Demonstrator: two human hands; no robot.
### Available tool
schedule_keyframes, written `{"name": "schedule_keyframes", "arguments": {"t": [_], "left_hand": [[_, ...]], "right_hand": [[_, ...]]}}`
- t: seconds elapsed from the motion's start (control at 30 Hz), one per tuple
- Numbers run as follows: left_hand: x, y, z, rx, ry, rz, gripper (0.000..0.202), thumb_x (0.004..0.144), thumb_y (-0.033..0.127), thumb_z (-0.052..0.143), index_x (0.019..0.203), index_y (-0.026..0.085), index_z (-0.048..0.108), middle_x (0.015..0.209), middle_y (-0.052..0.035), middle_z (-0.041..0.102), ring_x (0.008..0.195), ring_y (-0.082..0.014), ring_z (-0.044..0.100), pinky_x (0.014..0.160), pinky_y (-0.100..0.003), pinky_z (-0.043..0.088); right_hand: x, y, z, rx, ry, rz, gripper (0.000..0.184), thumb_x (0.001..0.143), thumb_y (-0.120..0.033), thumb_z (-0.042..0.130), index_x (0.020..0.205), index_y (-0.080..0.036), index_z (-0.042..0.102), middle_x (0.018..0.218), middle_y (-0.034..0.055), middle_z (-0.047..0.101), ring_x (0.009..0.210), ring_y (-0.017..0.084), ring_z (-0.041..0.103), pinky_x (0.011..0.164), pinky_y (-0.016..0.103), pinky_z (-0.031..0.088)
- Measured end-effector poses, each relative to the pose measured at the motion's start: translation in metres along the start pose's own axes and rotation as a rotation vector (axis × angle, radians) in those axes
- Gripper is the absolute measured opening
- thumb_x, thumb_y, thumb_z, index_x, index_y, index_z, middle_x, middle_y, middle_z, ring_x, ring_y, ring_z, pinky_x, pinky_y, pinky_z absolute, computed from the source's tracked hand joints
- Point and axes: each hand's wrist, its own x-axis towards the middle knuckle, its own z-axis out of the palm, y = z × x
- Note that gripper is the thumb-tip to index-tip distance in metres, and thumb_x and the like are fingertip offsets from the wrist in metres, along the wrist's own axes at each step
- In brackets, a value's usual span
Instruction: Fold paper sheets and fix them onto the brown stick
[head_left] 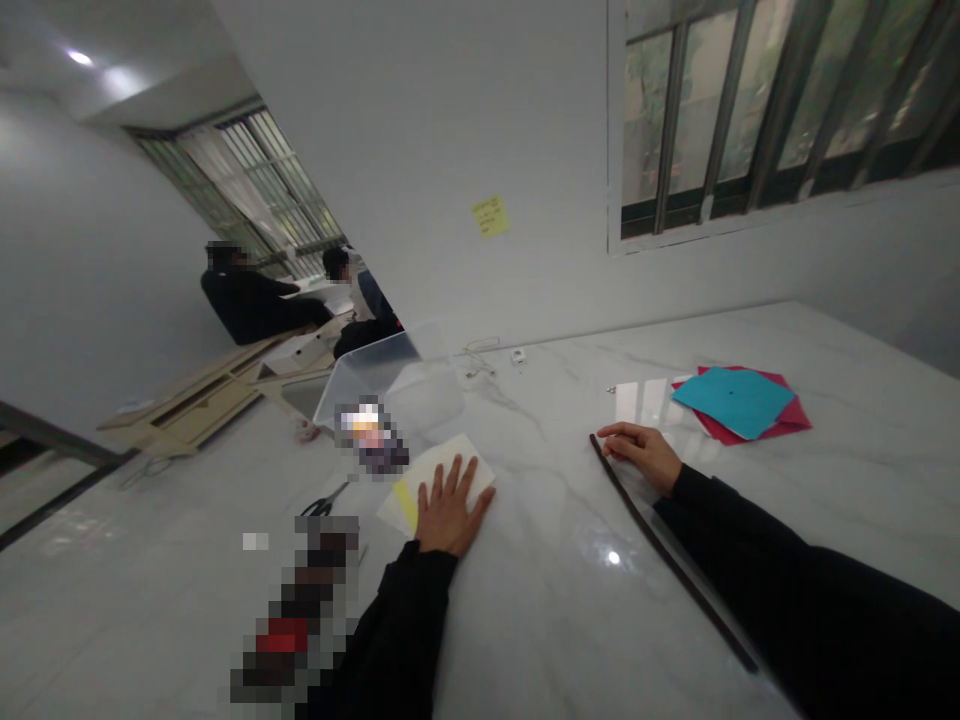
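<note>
The worktop (540, 470) is white marble; the left hand (450, 510) lies flat and spread on a sheet of cream paper (416, 470) with a yellow band along one edge, holding nothing; the right hand (641, 455) is narrower, its fingers (619, 431) lightly curled at the far end of a long dark strip (671, 550), though I cannot tell whether they grip it; the strip runs diagonally towards the near right; black-handled scissors (326, 500) lie just left of the paper; two pixelated objects (371, 435) sit near the paper and left hand, too blurred to name; a clear plastic panel (375, 370) stands farther left; to the far right, a teal card (733, 402) lies on red paper (784, 420); two seated people (255, 305) are at work in the far left distance.
</note>
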Motion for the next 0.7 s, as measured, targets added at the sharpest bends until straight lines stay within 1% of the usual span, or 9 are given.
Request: {"name": "schedule_keyframes", "arguments": {"t": [0.1,0.17,0.23,0.3,0.33,0.4,0.47,0.57,0.7], "left_hand": [[0.002,0.01,-0.008,0.0,0.103,-0.031,0.056,0.088,0.05,0.051,0.14,0.031,0.048,0.148,-0.0099,0.043,0.136,-0.0422,0.034,0.106,-0.067,0.023],[0.007,0.031,-0.023,-0.027,0.216,-0.014,0.053,0.089,0.047,0.051,0.138,0.028,0.05,0.147,-0.0108,0.045,0.137,-0.0412,0.032,0.108,-0.066,0.018],[0.016,0.061,-0.038,-0.139,0.305,0.094,0.047,0.089,0.043,0.05,0.133,0.025,0.055,0.139,-0.0107,0.053,0.132,-0.0346,0.039,0.11,-0.056,0.021],[0.028,0.097,-0.044,-0.335,0.313,0.225,0.033,0.089,0.038,0.051,0.113,0.023,0.067,0.111,-0.0098,0.067,0.109,-0.026,0.055,0.101,-0.042,0.036],[0.034,0.114,-0.043,-0.429,0.321,0.26,0.024,0.088,0.035,0.05,0.092,0.022,0.071,0.089,-0.008,0.068,0.09,-0.0223,0.059,0.091,-0.036,0.041],[0.043,0.144,-0.033,-0.55,0.348,0.265,0.028,0.084,0.031,0.053,0.058,0.021,0.06,0.057,-0.0034,0.054,0.066,-0.0178,0.051,0.077,-0.031,0.04],[0.048,0.164,-0.017,-0.67,0.307,0.259,0.035,0.079,0.029,0.056,0.046,0.02,0.047,0.048,0.0006,0.041,0.053,-0.0134,0.04,0.065,-0.027,0.034],[0.049,0.173,0.001,-0.825,0.21,0.148,0.041,0.077,0.03,0.057,0.044,0.018,0.038,0.045,0.0041,0.03,0.047,-0.0095,0.027,0.055,-0.026,0.023],[0.049,0.163,0.002,-0.985,0.154,0.0,0.046,0.079,0.037,0.055,0.046,0.018,0.028,0.048,0.005,0.02,0.048,-0.0084,0.021,0.052,-0.027,0.017]], "right_hand": [[0.0,0.0,0.001,-0.01,-0.004,-0.014,0.04,0.076,-0.048,0.068,0.098,-0.014,0.071,0.073,0.005,0.071,0.064,0.015,0.059,0.065,0.03,0.046],[0.001,0.0,0.001,-0.024,-0.01,-0.018,0.04,0.075,-0.048,0.068,0.096,-0.015,0.072,0.072,0.005,0.071,0.063,0.015,0.059,0.064,0.03,0.046],[0.002,0.002,0.001,-0.037,-0.014,-0.017,0.038,0.076,-0.047,0.069,0.095,-0.015,0.072,0.071,0.0046,0.071,0.062,0.014,0.058,0.064,0.03,0.046],[0.004,0.003,0.001,-0.036,-0.014,-0.01,0.036,0.076,-0.046,0.068,0.094,-0.015,0.071,0.071,0.0042,0.071,0.062,0.014,0.06,0.065,0.03,0.047],[0.004,0.004,0.001,-0.031,-0.012,-0.007,0.035,0.076,-0.046,0.068,0.094,-0.016,0.071,0.071,0.0039,0.071,0.063,0.015,0.061,0.066,0.03,0.048],[0.004,0.004,0.001,-0.026,-0.014,-0.012,0.033,0.076,-0.044,0.068,0.094,-0.016,0.07,0.071,0.0035,0.071,0.066,0.016,0.063,0.069,0.031,0.049],[0.004,0.004,0.002,-0.051,-0.022,-0.037,0.031,0.077,-0.043,0.066,0.094,-0.017,0.07,0.071,0.0032,0.072,0.066,0.016,0.064,0.069,0.031,0.05],[0.0,0.0,0.008,-0.177,-0.013,-0.085,0.026,0.081,-0.039,0.061,0.093,-0.018,0.07,0.071,0.0033,0.071,0.066,0.017,0.065,0.066,0.03,0.05],[-0.005,-0.008,0.015,-0.461,0.04,-0.205,0.02,0.086,-0.033,0.055,0.094,-0.023,0.07,0.073,0.0029,0.072,0.064,0.018,0.064,0.063,0.032,0.05]]}}
